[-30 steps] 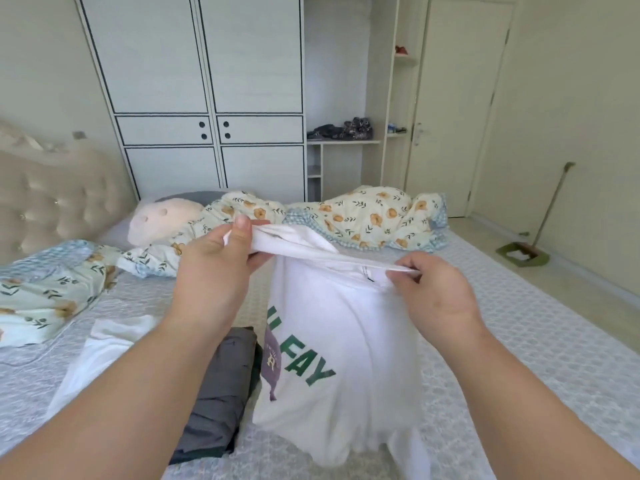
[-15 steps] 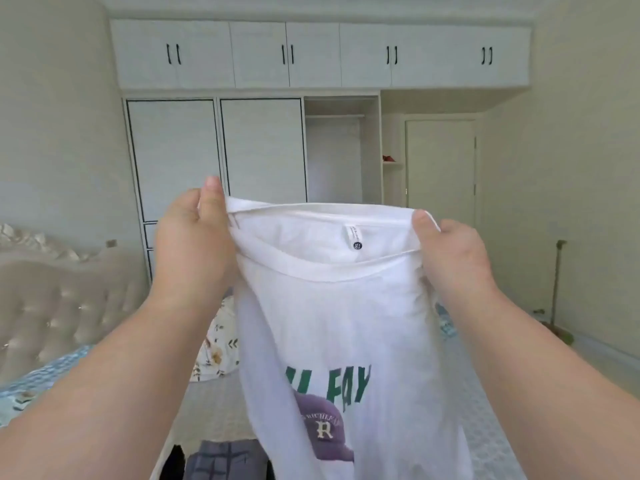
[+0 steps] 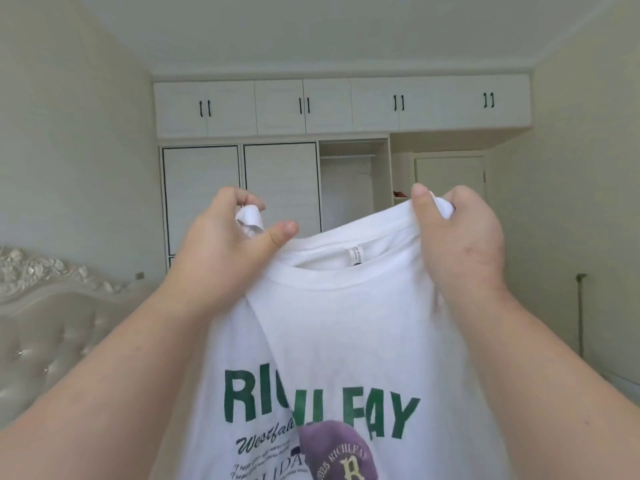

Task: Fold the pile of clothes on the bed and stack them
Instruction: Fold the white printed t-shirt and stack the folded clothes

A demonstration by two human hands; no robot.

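- Both hands are raised in front of the camera, each gripping a top corner of a white T-shirt (image 3: 346, 327).
- Left hand (image 3: 225, 251): fingers curled over a bunched bit of the shoulder fabric, with the thumb stretched out to the right along the collar edge.
- Right hand (image 3: 460, 244): thumb upright and pressed on the near side of the cloth, fingers wrapped round the far side, a small fold of fabric poking out between them.
- The T-shirt hangs down from the two grips, printed side toward the camera, its right shoulder held higher than the left; a diagonal crease runs down the front from the left shoulder.
- Neck label (image 3: 355, 257): a small white tab sewn inside the collar, with print too small to read.
- Large green capitals across the chest read "RICHLFAY", though the crease hides part of the middle letters.
- Below that, dark script reads "Westfal…", cut off by a purple cap graphic (image 3: 337, 452) that bears "2025 RICHLFAY" and a pale letter "R".
- More dark lines of small print lie lower left of the cap; they cannot be read.
- Far behind stands a white wardrobe (image 3: 242, 188) with black handles on its upper cupboards.
- At the left edge is a tufted headboard (image 3: 45, 337).
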